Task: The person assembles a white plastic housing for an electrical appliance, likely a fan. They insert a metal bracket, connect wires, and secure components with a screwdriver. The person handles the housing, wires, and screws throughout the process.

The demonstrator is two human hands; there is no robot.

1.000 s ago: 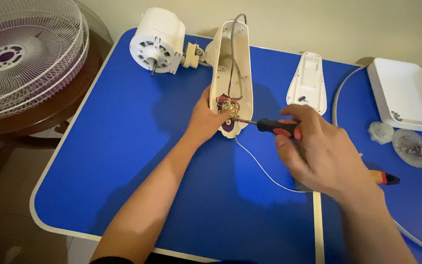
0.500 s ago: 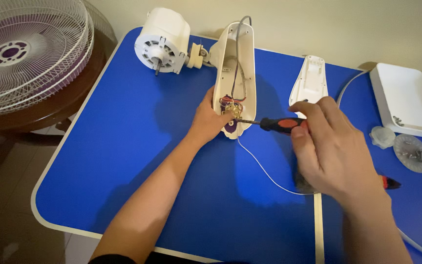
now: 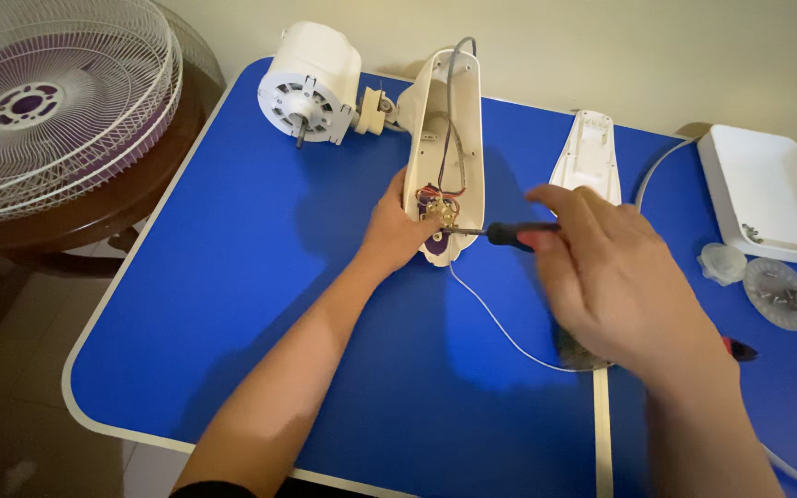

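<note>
Blue table [image 3: 260, 304]. Left hand [image 3: 397, 231] grips the open fan housing [image 3: 445, 138]. Right hand [image 3: 606, 267] clasps a screwdriver [image 3: 509, 234], tip at the wiring

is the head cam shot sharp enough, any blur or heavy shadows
Head view: the right hand is motion-blurred at the fingers; the left hand, screwdriver and open fan housing are fairly sharp; soft shadows fall left of the arms on the blue table; no glare.
</note>
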